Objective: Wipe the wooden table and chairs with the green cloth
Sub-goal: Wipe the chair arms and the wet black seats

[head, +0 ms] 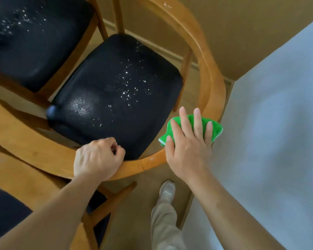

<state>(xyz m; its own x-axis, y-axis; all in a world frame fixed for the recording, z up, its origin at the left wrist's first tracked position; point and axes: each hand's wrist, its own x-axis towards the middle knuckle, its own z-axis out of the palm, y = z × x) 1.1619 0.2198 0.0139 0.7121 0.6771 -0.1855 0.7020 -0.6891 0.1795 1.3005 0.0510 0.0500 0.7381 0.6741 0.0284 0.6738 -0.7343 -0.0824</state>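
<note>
A: Starting at nine o'clock, what is lying there?

B: A second chair's black seat [31, 38] is sitting up at ten o'clock, speckled with white flecks. Toward the centre, the nearer chair's black seat [116, 94] is showing the same flecks and a dull smear.

A: And the left hand?

B: The left hand [98, 157] is resting at about seven o'clock on the chair's curved wooden rail [213, 83], fingers curling over the rail's inner edge against the seat; how firmly it is gripping, I cannot tell.

A: Moving right?

B: The right hand [188, 147] is lying at about five o'clock, fingers straight and spread apart, pressing flat on the green cloth [215, 129]. The cloth is sitting on the same rail, where it is bending toward three o'clock, with a white edge peeking out under the thumb.

A: Anything beyond?

B: A pale wall [278, 123] is filling three o'clock. At six o'clock, a light shoe [167, 190] and a beige trouser leg [164, 226] are standing on the tan floor [204, 31].
</note>
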